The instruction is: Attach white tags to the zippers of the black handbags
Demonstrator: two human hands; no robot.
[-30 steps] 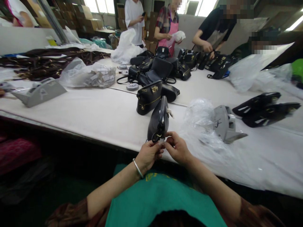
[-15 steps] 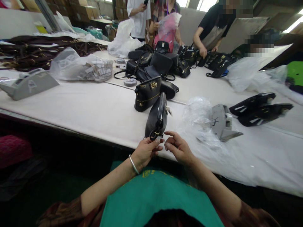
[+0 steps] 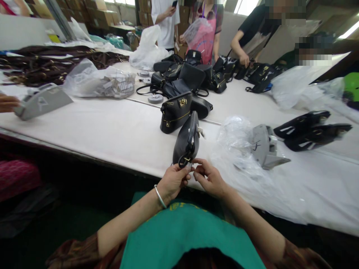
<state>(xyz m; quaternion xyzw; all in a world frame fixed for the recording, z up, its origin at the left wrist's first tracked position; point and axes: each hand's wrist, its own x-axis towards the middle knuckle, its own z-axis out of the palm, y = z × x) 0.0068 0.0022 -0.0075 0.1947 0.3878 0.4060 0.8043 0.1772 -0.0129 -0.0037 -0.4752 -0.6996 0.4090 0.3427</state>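
Observation:
A small black handbag (image 3: 185, 140) stands end-on at the table's near edge, with a zipper along its top and a strap loop with a gold ring at the near end. My left hand (image 3: 174, 181) is closed on that near end, thumb on top beside a small whitish piece. Close on the right, my right hand (image 3: 210, 178) has bent fingers, its index fingertip at the bag's end. Whatever its fingertips may pinch is too small to make out. Just behind stands another black handbag (image 3: 175, 114) with a gold clasp and zipper.
Several black bags (image 3: 192, 76) are heaped farther back, near co-workers. Tape dispensers (image 3: 45, 102) (image 3: 263, 145) stand left and right, the left one beside another person's hand (image 3: 8, 102). Clear plastic (image 3: 238, 138) lies right of my hands. Brown straps (image 3: 56, 61) cover the far left.
My right index finger has come in to the bag's end. Another person's hand has appeared at the left dispenser. The view has shifted slightly.

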